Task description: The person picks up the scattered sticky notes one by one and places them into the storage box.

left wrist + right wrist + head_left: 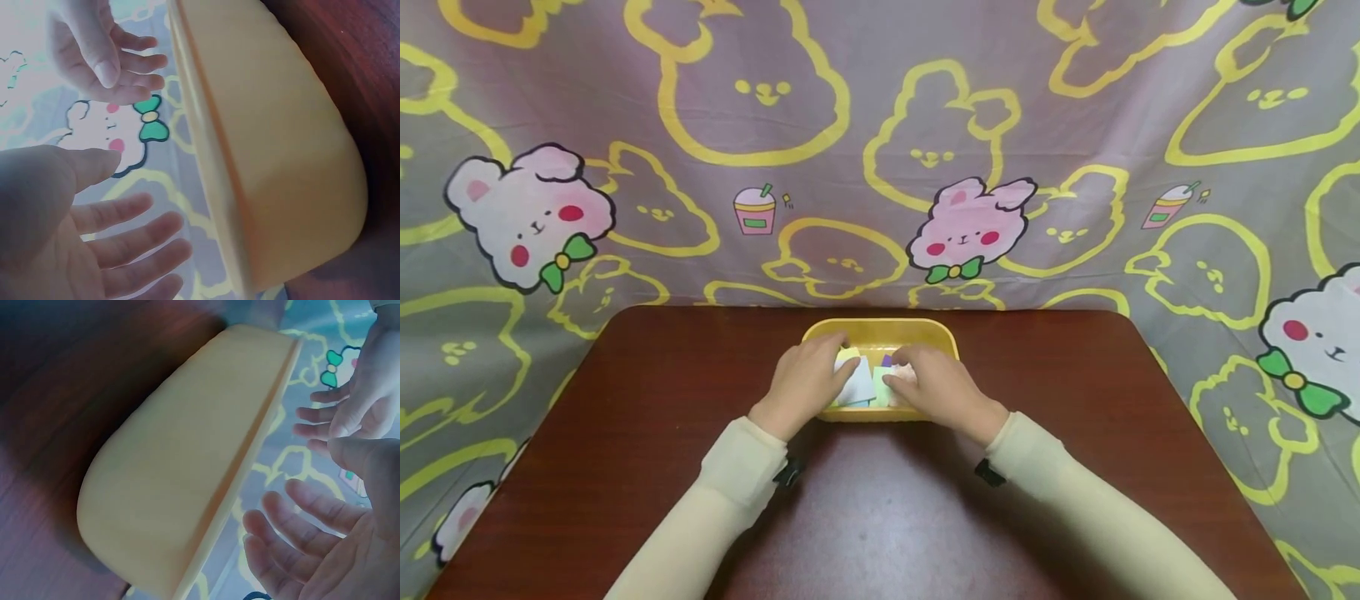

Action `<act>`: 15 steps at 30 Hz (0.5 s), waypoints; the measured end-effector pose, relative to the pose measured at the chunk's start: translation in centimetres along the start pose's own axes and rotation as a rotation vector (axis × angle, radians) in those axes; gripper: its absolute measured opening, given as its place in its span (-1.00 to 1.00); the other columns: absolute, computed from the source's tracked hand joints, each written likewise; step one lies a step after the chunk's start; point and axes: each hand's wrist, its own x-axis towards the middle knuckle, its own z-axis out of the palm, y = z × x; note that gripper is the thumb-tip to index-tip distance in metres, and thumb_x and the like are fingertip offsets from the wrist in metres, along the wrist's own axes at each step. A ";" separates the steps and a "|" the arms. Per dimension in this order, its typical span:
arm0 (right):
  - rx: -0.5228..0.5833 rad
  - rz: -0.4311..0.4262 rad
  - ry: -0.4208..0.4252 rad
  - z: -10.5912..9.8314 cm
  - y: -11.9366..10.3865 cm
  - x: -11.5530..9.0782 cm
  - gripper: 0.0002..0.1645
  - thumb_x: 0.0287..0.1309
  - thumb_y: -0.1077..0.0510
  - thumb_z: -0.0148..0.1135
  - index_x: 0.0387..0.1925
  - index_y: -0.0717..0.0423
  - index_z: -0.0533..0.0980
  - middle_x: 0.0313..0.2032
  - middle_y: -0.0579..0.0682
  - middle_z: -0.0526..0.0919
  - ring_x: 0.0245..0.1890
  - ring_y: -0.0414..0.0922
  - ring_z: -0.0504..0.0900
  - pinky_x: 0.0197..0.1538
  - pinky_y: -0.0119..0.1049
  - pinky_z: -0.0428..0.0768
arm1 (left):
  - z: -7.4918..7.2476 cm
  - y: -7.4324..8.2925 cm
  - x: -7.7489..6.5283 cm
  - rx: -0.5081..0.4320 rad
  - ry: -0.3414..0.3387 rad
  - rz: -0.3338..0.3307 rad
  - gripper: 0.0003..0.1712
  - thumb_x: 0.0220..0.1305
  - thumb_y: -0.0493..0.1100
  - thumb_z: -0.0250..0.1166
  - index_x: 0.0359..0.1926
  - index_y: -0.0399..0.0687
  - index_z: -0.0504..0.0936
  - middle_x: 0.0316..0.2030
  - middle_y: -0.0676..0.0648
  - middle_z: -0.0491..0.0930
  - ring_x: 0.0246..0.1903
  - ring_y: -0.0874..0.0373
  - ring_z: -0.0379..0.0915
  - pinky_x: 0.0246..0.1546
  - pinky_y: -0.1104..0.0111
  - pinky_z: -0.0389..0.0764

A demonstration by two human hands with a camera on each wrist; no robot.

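Observation:
A yellow plastic basin (880,414) with rounded corners stands at the far middle of the table. Inside it lie flat, paper-like pieces: a whitish one (857,385), a pale green one (882,387) and a bit of purple (887,361). Over the basin's left end is my left hand (801,379), and my right hand (946,390) is over its right end. Both wrist views show the fingers loosely bent above the rim, with nothing between them. From the sides, only the basin's outer wall (287,137) shows; its contents are hidden there.
The dark reddish-brown table (647,433) has its far edge just behind the basin. Beyond it hangs a grey cloth (850,183) printed with yellow outlines and rabbit faces, which also runs along both sides. A black wrist strap piece (990,473) shows under the right sleeve.

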 end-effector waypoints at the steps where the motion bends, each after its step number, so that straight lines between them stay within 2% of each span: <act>1: 0.007 -0.001 0.007 0.0 -0.1 -0.1 -0.53 0.12 -0.15 0.18 -0.14 0.14 0.61 -0.17 -0.03 0.67 -0.14 -0.14 0.60 -0.10 -0.20 0.54 | -0.1 0.1 -0.2 0.000 0.019 0.005 -0.59 0.24 0.10 0.16 -0.04 -0.07 0.57 -0.17 -0.04 0.64 -0.33 0.02 0.56 -0.39 0.13 0.53; 6: 0.016 -0.023 0.025 -0.1 -0.9 -0.8 -0.55 0.13 -0.15 0.17 -0.14 0.11 0.61 -0.17 -0.06 0.68 -0.12 -0.16 0.60 -0.07 -0.23 0.53 | -0.4 0.7 -1.3 0.002 0.075 0.044 -0.60 0.22 0.08 0.19 -0.08 -0.10 0.57 -0.21 -0.06 0.64 -0.36 0.01 0.56 -0.42 0.14 0.52; 10: 0.013 -0.054 0.062 0.0 -1.4 -1.5 -0.56 0.12 -0.13 0.18 -0.13 0.10 0.61 -0.14 -0.07 0.67 -0.10 -0.14 0.60 -0.04 -0.21 0.52 | 0.0 1.1 -2.2 -0.010 0.117 0.071 -0.64 0.19 0.06 0.23 -0.12 -0.09 0.59 -0.24 -0.05 0.65 -0.33 0.02 0.56 -0.39 0.15 0.51; 13: -0.007 -0.096 0.106 0.3 -1.5 -1.9 -0.55 0.11 -0.12 0.19 -0.08 0.09 0.58 -0.11 -0.06 0.65 -0.06 -0.11 0.57 0.01 -0.19 0.50 | 0.7 1.2 -2.9 -0.011 0.177 0.098 -0.61 0.20 0.08 0.21 -0.08 -0.08 0.59 -0.17 -0.05 0.64 -0.18 0.01 0.53 -0.17 0.11 0.46; 15: -0.055 -0.124 0.146 0.5 -1.3 -2.2 -0.49 0.10 -0.15 0.19 -0.02 0.08 0.55 -0.04 -0.02 0.62 0.03 -0.06 0.51 0.10 -0.15 0.43 | 1.2 1.1 -3.4 0.018 0.219 0.114 -0.51 0.23 0.15 0.16 0.02 -0.08 0.56 -0.03 -0.08 0.58 0.00 -0.02 0.44 0.04 0.05 0.33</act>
